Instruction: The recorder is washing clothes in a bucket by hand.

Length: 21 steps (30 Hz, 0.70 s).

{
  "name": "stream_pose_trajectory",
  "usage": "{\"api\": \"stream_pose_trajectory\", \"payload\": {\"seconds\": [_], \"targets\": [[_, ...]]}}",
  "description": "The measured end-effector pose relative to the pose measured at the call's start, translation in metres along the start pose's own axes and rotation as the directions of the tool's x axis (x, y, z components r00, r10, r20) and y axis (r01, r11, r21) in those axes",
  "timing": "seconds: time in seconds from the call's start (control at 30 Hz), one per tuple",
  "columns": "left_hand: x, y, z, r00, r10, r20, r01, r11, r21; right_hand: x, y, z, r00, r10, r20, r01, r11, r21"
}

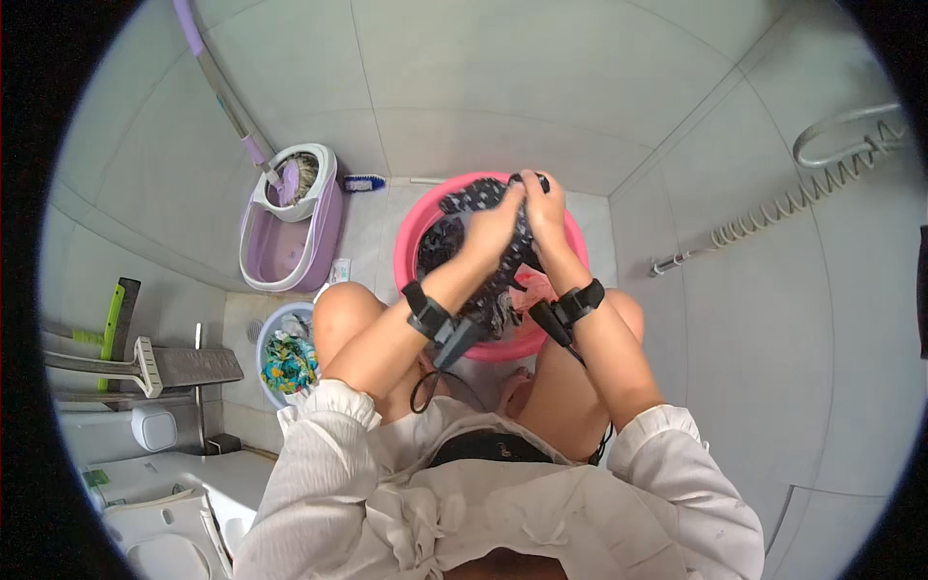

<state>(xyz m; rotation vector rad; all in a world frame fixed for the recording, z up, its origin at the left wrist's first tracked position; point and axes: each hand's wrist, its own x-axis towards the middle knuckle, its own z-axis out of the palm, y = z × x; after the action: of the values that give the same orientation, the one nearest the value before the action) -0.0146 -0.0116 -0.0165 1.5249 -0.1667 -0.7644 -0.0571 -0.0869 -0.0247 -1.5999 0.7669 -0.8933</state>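
Note:
Before me on the floor stands a round pink plastic basin (406,250) holding wet clothes. My left hand (496,228) and my right hand (542,206) come together over its far side. Both grip a dark cloth with small white marks (475,194), which hangs down between them into the basin. Black fabric (440,239) lies along the basin's left inner side. A pink cloth (533,288) shows at the near right, partly under my right wrist. How the cloth is bunched inside my fingers is hidden.
A purple mop bucket (326,239) with a mop (250,148) leaning in it stands at the back left. Beside it lies a blue scrubbing brush (364,183). A light blue basin (262,348) holds a flowered cloth (288,362). A coiled hose (783,206) hangs at the right wall.

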Motion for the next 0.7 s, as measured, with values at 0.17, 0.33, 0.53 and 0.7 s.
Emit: {"api": "stream_pose_trajectory", "payload": {"seconds": [0.17,0.33,0.53,0.7], "targets": [[0.013,0.016,-0.022,0.994,-0.071,0.088,0.079,0.993,-0.092,-0.045,-0.008,0.023,0.915,-0.402,-0.021,0.402,0.916,-0.018],[0.001,-0.009,0.005,0.993,0.119,0.002,-0.119,0.993,0.026,0.000,-0.019,-0.005,0.999,0.034,0.038,-0.037,0.997,0.069],[0.017,0.000,-0.016,1.000,0.021,0.009,-0.020,0.999,-0.034,-0.032,-0.008,0.020,0.973,-0.223,-0.055,0.217,0.972,-0.092],[-0.002,0.005,-0.002,0.996,0.080,-0.043,-0.065,0.960,0.273,-0.006,-0.006,0.003,0.985,-0.104,-0.137,0.091,0.991,-0.095]]}}
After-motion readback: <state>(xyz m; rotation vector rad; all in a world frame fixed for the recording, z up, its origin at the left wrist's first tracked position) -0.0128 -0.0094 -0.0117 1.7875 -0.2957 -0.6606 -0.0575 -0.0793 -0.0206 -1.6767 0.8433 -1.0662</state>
